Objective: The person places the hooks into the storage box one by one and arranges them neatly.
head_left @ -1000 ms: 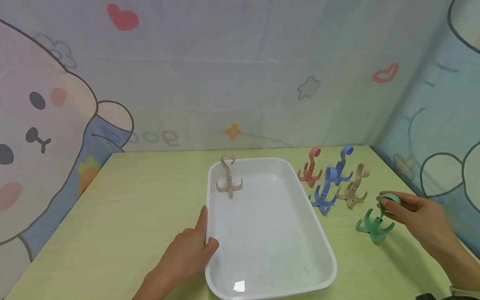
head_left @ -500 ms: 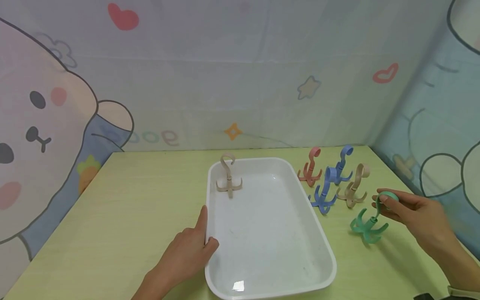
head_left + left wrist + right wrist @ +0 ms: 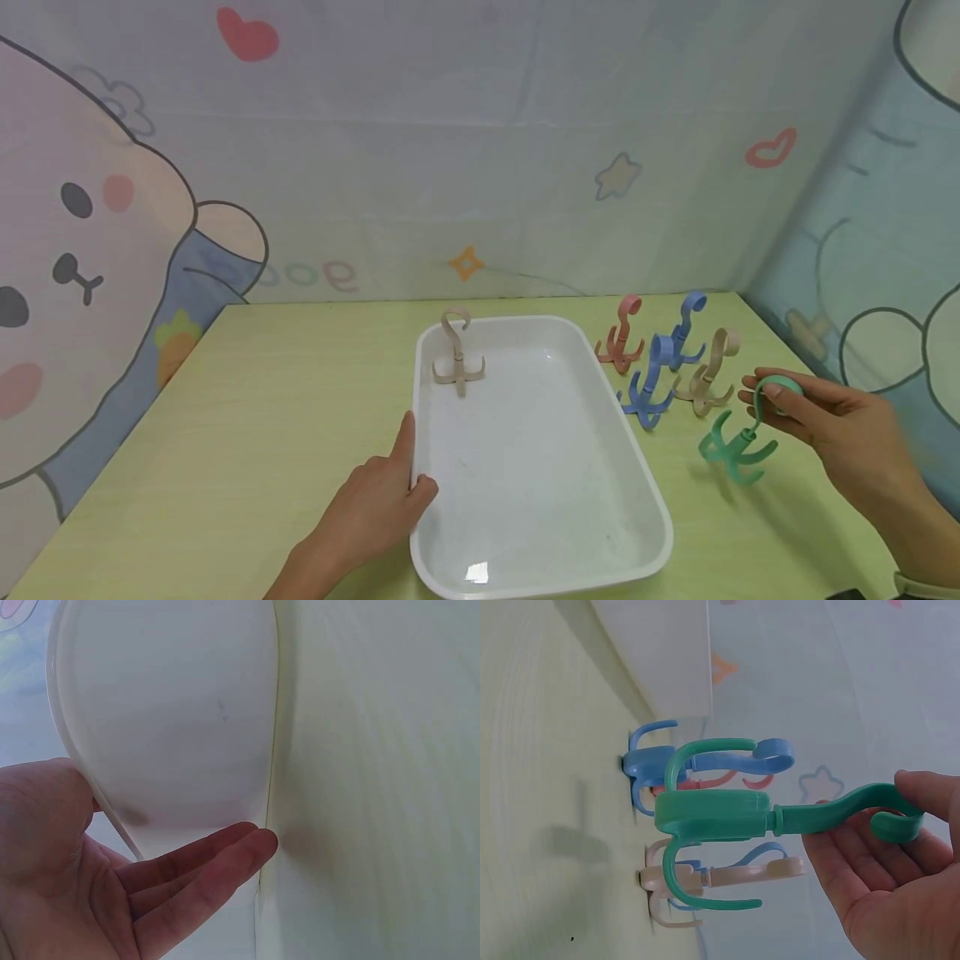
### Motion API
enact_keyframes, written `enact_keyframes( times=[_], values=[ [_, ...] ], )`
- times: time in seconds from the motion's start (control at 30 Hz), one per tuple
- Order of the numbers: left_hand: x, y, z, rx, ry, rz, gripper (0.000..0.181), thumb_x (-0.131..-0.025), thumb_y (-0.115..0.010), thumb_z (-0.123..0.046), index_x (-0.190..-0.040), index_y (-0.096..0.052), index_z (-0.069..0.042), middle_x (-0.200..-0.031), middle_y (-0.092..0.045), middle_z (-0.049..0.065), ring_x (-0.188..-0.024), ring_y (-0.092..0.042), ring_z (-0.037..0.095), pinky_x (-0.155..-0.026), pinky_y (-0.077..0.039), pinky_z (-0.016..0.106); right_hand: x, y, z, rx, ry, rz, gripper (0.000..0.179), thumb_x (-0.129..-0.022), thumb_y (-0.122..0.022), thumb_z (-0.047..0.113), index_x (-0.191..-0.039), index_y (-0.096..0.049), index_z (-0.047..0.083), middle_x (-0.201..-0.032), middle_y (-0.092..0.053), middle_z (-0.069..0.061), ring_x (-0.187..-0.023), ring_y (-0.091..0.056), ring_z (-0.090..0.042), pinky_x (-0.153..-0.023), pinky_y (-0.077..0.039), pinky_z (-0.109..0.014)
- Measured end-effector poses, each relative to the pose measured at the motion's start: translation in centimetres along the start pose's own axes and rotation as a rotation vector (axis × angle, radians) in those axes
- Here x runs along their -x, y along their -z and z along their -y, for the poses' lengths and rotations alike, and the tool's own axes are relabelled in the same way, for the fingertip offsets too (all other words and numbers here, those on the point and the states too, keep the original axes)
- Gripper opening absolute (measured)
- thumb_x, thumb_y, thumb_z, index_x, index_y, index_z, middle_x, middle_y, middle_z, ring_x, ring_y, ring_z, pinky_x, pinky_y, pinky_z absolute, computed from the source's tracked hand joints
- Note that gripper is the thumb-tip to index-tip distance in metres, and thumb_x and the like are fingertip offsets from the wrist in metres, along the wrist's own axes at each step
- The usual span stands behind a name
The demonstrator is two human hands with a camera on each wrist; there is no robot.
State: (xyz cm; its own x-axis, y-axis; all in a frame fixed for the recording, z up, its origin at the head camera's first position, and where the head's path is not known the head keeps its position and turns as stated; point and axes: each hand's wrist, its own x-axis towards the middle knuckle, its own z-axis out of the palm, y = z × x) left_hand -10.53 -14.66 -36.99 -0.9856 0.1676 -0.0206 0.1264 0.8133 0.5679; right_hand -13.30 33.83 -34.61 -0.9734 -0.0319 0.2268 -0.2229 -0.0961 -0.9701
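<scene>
A white tray [image 3: 540,467] lies on the table. At its left side my left hand [image 3: 371,504] holds the wall, thumb over the rim and fingers against the outside, as the left wrist view [image 3: 187,877] also shows. My right hand [image 3: 851,437] pinches a green multi-prong hook hanger [image 3: 738,450] by its curved top. In the right wrist view the green hanger [image 3: 712,814] is off the table, its shadow apart from it. Inside the tray's far left corner a beige hook hanger [image 3: 459,371] stands upright.
Right of the tray stand a red hook hanger [image 3: 621,342], a near blue one [image 3: 648,396], a far blue one [image 3: 684,333] and a beige one [image 3: 708,379], close together. A printed cloth backdrop [image 3: 525,167] rises behind the table and along its right side.
My right hand has lifted the green hanger slightly and shifted it to the left, tilting it. The left hand and the tray stay in place.
</scene>
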Motion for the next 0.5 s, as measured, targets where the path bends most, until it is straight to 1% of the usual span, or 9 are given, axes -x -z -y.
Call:
enact_keyframes(
  times=[0.13, 0.27, 0.43, 0.5],
  values=[
    [0.0, 0.0, 0.1, 0.005, -0.003, 0.003, 0.083, -0.095, -0.053, -0.019, -0.168, -0.019, -0.001, -0.069, -0.059, 0.001, -0.065, -0.053, 0.015, -0.063, -0.041, 0.031, 0.0, -0.3, 0.3, -0.01, 0.011, 0.002, 0.027, -0.103, -0.059, -0.006, -0.122, -0.077, -0.002, -0.11, -0.082, -0.005, -0.101, -0.079, -0.014, -0.087, -0.06, -0.026],
    [0.1, 0.0, 0.1, 0.007, -0.005, 0.006, 0.084, -0.094, -0.052, -0.02, -0.168, -0.018, -0.001, -0.066, -0.056, 0.0, -0.064, -0.053, 0.015, -0.062, -0.04, 0.031, 0.0, -0.6, 0.5, -0.009, 0.018, 0.008, 0.027, -0.103, -0.058, -0.007, -0.123, -0.076, -0.003, -0.111, -0.082, -0.006, -0.099, -0.08, -0.017, -0.087, -0.06, -0.027],
    [0.0, 0.0, 0.1, -0.004, -0.004, 0.003, 0.084, -0.094, -0.052, -0.02, -0.168, -0.018, -0.001, -0.07, -0.06, 0.0, -0.068, -0.055, 0.015, -0.066, -0.043, 0.032, -0.1, -1.1, 0.8, 0.017, 0.029, 0.006, 0.026, -0.102, -0.06, -0.005, -0.124, -0.075, -0.004, -0.112, -0.081, -0.005, -0.096, -0.08, -0.016, -0.088, -0.06, -0.027],
    [0.0, 0.0, 0.1, -0.008, -0.006, 0.002, 0.083, -0.094, -0.053, -0.02, -0.168, -0.019, -0.001, -0.072, -0.062, 0.001, -0.068, -0.055, 0.015, -0.067, -0.044, 0.033, -0.2, -1.4, 0.9, 0.039, 0.029, 0.005, 0.026, -0.102, -0.061, -0.004, -0.124, -0.074, -0.004, -0.112, -0.081, -0.003, -0.096, -0.08, -0.015, -0.087, -0.06, -0.026]
  ],
)
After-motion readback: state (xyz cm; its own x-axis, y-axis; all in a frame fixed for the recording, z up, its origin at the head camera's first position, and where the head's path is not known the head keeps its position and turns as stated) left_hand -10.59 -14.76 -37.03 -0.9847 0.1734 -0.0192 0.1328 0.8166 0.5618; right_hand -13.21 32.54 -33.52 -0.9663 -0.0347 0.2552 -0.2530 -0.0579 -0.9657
